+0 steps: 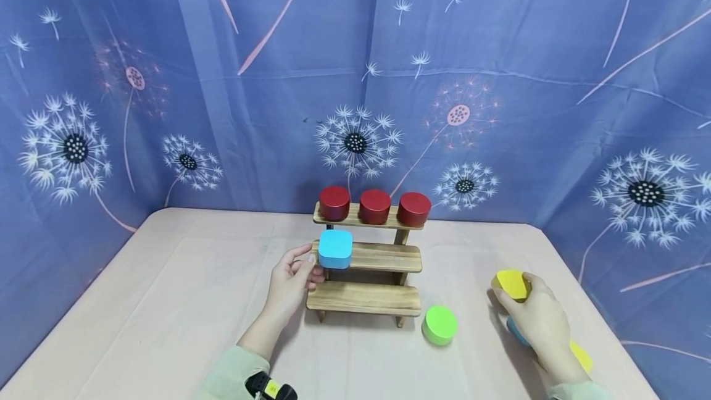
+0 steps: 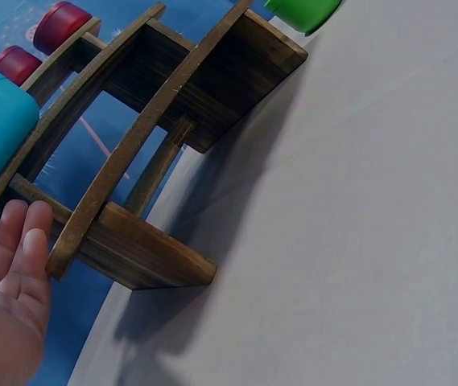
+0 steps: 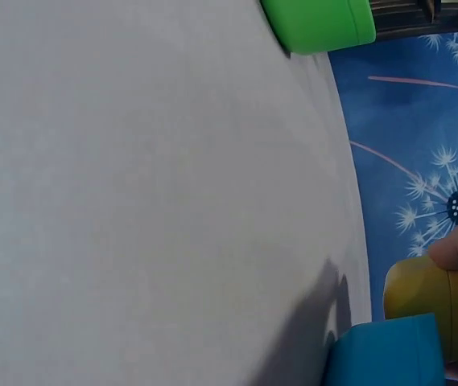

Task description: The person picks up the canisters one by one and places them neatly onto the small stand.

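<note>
Right hand (image 1: 539,321) grips a yellow tin (image 1: 511,284), thumb on its left side, fingers on its right. Tin sits ahead of the palm, towards the far side of the bench (image 1: 166,307); whether its base is clear of the surface, cannot tell. A blue tin (image 1: 516,330) stands just nearer the wearer, partly under the same hand in the head view. In the right wrist view it covers part of the gripped tin. A second yellow tin (image 1: 581,355) shows beside the right wrist, partly hidden by it.

Left hand (image 1: 290,284) at the left end of the wooden stand's middle shelf (image 1: 386,256), fingers loosely bent. Light-blue tin (image 1: 336,249) on that end of the shelf, just right of the thumb and forefinger; contact between fingertips and tin, cannot tell.

Three red tins (image 1: 374,207) in a row along the top shelf (image 1: 355,221). Green tin (image 1: 440,325) on the bench, just right of the bottom shelf (image 1: 363,299), between the stand and the right hand. Pale green sleeves (image 1: 230,375) at both wrists. Blue dandelion-print cloth (image 1: 278,128) behind.
</note>
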The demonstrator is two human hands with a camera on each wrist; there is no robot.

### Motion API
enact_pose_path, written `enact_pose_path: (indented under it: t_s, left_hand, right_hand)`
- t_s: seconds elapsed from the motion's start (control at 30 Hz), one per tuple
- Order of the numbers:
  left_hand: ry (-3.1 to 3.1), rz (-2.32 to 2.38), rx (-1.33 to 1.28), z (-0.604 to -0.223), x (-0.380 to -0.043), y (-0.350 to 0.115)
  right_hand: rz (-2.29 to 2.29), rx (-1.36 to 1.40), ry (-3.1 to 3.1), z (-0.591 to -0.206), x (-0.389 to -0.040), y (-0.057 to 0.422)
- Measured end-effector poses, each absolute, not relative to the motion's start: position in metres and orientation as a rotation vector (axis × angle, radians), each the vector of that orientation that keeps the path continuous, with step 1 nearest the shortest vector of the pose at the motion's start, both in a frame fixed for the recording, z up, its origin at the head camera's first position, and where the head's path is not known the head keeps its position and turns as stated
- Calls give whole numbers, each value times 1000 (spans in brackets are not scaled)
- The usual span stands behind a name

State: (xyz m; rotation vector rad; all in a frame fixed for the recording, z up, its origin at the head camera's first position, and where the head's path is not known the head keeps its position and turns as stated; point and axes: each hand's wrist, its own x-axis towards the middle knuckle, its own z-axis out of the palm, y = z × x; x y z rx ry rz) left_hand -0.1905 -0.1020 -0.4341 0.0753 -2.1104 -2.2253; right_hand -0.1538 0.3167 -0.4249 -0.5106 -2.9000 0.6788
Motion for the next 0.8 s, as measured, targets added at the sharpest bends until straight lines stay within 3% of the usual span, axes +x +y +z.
enact_pose_path:
  t_s: [0.8]
  left_hand:
    - [-2108,-2225,90,-439,-194,-103]
  right_hand:
    - [756,-282,-2681,-412,-150,294]
